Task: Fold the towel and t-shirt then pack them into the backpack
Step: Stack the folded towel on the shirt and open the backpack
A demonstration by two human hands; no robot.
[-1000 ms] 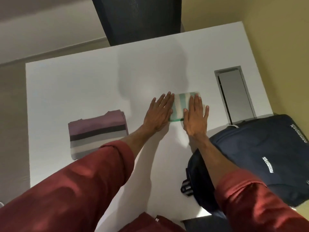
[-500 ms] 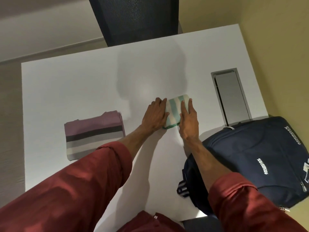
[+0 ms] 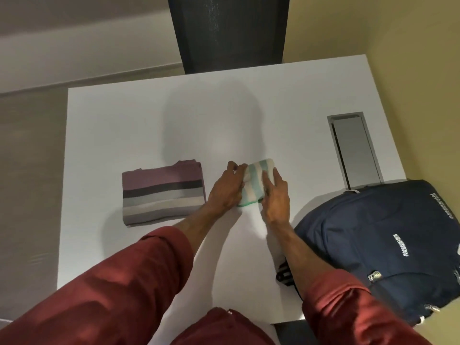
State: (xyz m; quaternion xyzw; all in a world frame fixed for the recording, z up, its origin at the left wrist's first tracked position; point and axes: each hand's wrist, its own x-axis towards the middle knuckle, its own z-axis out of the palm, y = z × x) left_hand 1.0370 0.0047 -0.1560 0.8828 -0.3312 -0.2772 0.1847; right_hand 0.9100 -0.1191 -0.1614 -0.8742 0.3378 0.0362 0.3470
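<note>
A small folded towel (image 3: 256,180) with green and white stripes lies near the middle of the white table (image 3: 149,120). My left hand (image 3: 225,191) grips its left side and my right hand (image 3: 276,195) grips its right side, squeezing it between them. A folded t-shirt (image 3: 161,192) with purple, black and grey stripes lies flat to the left, apart from my hands. The dark blue backpack (image 3: 383,245) rests at the table's right front corner, partly over the edge.
A grey cable hatch (image 3: 354,150) is set into the table at the right. A dark chair back (image 3: 229,31) stands behind the far edge. A yellow wall runs along the right side.
My hands went from lying flat on the towel to closing around its sides, bunching it narrower. The camera view shifted, so everything sits further right and lower in the frame.
</note>
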